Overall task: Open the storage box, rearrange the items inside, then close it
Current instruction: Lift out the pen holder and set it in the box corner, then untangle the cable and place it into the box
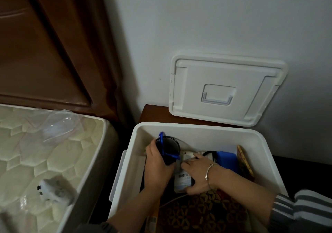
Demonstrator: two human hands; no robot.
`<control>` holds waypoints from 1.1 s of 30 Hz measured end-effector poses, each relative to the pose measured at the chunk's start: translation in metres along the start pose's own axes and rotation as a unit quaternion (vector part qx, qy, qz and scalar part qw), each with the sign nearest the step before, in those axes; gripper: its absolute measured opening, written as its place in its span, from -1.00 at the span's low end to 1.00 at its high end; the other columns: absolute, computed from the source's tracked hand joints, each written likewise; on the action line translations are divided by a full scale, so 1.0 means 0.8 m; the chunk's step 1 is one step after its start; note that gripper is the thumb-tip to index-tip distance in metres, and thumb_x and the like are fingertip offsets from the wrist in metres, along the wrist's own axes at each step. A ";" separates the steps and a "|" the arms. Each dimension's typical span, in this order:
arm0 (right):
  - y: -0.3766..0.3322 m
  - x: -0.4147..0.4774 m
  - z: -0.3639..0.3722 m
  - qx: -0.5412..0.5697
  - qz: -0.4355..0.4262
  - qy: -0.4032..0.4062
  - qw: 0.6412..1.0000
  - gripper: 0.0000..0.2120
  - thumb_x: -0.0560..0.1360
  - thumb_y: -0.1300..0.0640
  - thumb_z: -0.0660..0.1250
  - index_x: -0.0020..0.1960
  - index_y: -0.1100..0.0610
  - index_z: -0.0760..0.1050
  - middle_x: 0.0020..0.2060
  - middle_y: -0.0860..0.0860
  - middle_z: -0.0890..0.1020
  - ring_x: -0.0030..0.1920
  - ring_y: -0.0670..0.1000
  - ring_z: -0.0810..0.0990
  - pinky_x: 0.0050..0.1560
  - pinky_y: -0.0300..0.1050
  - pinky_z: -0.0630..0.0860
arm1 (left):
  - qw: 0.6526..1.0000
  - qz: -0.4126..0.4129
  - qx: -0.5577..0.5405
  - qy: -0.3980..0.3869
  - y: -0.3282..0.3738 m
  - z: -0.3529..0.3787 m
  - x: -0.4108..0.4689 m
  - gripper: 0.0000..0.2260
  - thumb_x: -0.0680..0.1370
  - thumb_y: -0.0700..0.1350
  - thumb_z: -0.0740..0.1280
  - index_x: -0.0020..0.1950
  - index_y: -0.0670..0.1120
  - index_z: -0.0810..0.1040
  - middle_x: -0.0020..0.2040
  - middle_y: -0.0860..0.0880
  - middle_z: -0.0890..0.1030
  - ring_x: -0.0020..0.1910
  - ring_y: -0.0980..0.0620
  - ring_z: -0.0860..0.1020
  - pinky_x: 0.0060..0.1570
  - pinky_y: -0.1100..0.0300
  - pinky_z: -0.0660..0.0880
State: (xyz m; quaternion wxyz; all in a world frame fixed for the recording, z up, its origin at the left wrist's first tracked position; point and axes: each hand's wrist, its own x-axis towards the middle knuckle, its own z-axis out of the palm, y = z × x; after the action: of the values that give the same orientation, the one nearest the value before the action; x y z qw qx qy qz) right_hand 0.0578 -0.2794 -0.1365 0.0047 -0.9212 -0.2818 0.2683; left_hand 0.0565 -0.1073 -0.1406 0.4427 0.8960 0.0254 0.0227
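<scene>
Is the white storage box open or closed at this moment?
Open. The lid leans on the wall behind the storage box; the left hand grips a dark cup inside, the right hand holds a white packet.

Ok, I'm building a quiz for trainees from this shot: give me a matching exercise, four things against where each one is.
Things:
1. lid
2. dark cup
3. white packet
4. blue block

Places:
A. gripped by the right hand
B. leaning on the wall behind the storage box
C. lying in the box near its right side, untouched
D. gripped by the left hand

Pairs: 1-B, 2-D, 3-A, 4-C
</scene>
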 end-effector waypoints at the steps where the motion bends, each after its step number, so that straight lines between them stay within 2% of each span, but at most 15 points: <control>1: 0.000 -0.002 0.001 0.004 0.001 0.004 1.000 -0.37 0.33 -0.37 0.15 0.20 0.06 0.35 0.09 0.04 0.55 0.13 0.07 0.48 0.46 0.06 0.06 | 1.000 0.005 0.018 -0.005 -0.001 0.002 0.000 -0.21 0.33 -0.09 0.57 0.46 -0.07 0.24 0.32 -0.01 0.37 0.23 0.04 0.47 0.16 0.12 0.55; 4: 0.001 -0.013 0.004 0.030 0.007 0.026 0.999 -0.41 0.31 -0.37 0.15 0.15 0.02 0.36 0.02 0.00 0.56 0.06 0.03 0.51 0.43 0.02 0.11 | 0.988 0.030 0.145 -0.030 -0.004 0.009 -0.003 -0.20 0.38 0.00 0.52 0.50 -0.06 0.18 0.39 -0.02 0.37 0.34 0.01 0.40 0.34 0.12 0.37; 7: 0.002 -0.022 0.007 0.043 0.018 0.046 0.998 -0.44 0.32 -0.35 0.18 0.13 0.03 0.34 -0.01 0.01 0.57 0.04 0.03 0.51 0.37 -0.03 0.18 | 0.952 0.024 0.305 -0.025 -0.004 0.008 -0.006 -0.16 0.43 0.22 0.41 0.54 -0.04 0.06 0.48 -0.01 0.28 0.45 0.01 0.28 0.41 0.03 0.25; 10: 0.001 -0.032 0.008 0.063 0.032 0.068 0.995 -0.46 0.34 -0.37 0.19 0.09 0.02 0.35 -0.03 0.00 0.55 0.00 0.02 0.49 0.29 -0.10 0.22 | 0.924 0.029 0.379 -0.040 -0.007 0.005 -0.004 -0.12 0.48 0.32 0.28 0.58 -0.11 -0.06 0.54 -0.06 0.16 0.50 -0.04 0.18 0.43 -0.02 0.23; 13: 0.000 -0.044 0.004 0.081 0.047 0.097 0.991 -0.39 0.34 -0.38 0.22 0.21 0.01 0.36 0.02 0.00 0.53 0.03 0.02 0.46 0.11 -0.16 0.26 | 0.908 0.038 0.413 -0.054 -0.006 0.003 0.000 -0.10 0.50 0.33 0.22 0.58 -0.14 -0.14 0.57 -0.09 0.09 0.52 -0.07 0.14 0.43 -0.03 0.22; 16: 0.000 -0.059 -0.005 0.106 0.079 0.125 0.983 -0.33 0.34 -0.38 0.25 0.31 -0.01 0.33 0.12 -0.02 0.50 0.09 0.01 0.45 0.06 -0.14 0.31 | 0.906 0.041 0.418 -0.057 -0.005 -0.001 0.002 -0.07 0.48 0.34 0.24 0.58 -0.14 -0.16 0.57 -0.09 0.09 0.52 -0.07 0.14 0.43 -0.03 0.20; 21: 0.014 -0.099 -0.011 0.142 0.169 0.199 0.955 -0.35 0.34 -0.33 0.30 0.32 -0.03 0.33 0.16 -0.07 0.47 0.16 -0.03 0.44 0.11 -0.14 0.39 | 0.923 0.050 0.370 -0.090 -0.003 -0.016 0.004 0.01 0.41 0.27 0.39 0.58 -0.13 -0.14 0.55 -0.09 0.11 0.50 -0.07 0.15 0.42 -0.06 0.21; 23: 0.024 -0.114 -0.010 0.136 0.214 0.235 0.938 -0.34 0.34 -0.30 0.31 0.34 -0.01 0.33 0.17 -0.06 0.48 0.19 -0.01 0.44 0.15 -0.13 0.37 | 0.929 0.059 0.352 -0.097 0.001 -0.025 -0.003 -0.02 0.42 0.21 0.41 0.59 -0.11 -0.11 0.55 -0.08 0.10 0.52 -0.07 0.13 0.41 -0.06 0.22; 26: 0.034 -0.125 -0.010 0.088 0.262 0.222 0.935 -0.33 0.36 -0.28 0.31 0.37 -0.02 0.28 0.21 -0.04 0.45 0.22 0.02 0.39 0.20 -0.10 0.31 | 0.949 0.093 0.285 -0.099 0.008 -0.037 -0.016 -0.22 0.49 0.06 0.39 0.57 -0.08 0.06 0.53 -0.07 0.19 0.48 -0.06 0.23 0.41 -0.03 0.26; 30: 0.034 -0.130 -0.004 0.074 0.281 0.178 0.940 -0.25 0.39 -0.26 0.32 0.46 0.01 0.16 0.35 -0.02 0.33 0.34 0.06 0.29 0.33 -0.03 0.27 | 0.957 0.150 0.182 -0.168 0.014 -0.042 -0.040 -0.58 0.57 -0.04 0.30 0.43 -0.05 0.38 0.31 -0.01 0.47 0.18 0.05 0.50 0.15 0.20 0.47; 33: 0.032 -0.139 -0.002 0.085 0.293 0.194 0.932 -0.30 0.43 -0.23 0.32 0.45 0.04 0.20 0.37 -0.01 0.31 0.38 0.05 0.27 0.36 -0.08 0.25 | 0.937 0.167 0.224 -0.209 0.016 -0.029 -0.057 -0.67 0.61 0.01 0.23 0.36 -0.03 0.42 0.21 -0.01 0.52 0.12 0.03 0.54 0.05 0.19 0.47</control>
State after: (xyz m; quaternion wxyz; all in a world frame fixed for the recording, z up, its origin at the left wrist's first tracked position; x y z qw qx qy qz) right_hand -0.0052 -0.3587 -0.0844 0.0581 -0.9931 0.0312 0.0966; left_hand 0.0102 -0.0996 -0.1172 0.2153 0.9480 -0.2132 -0.0975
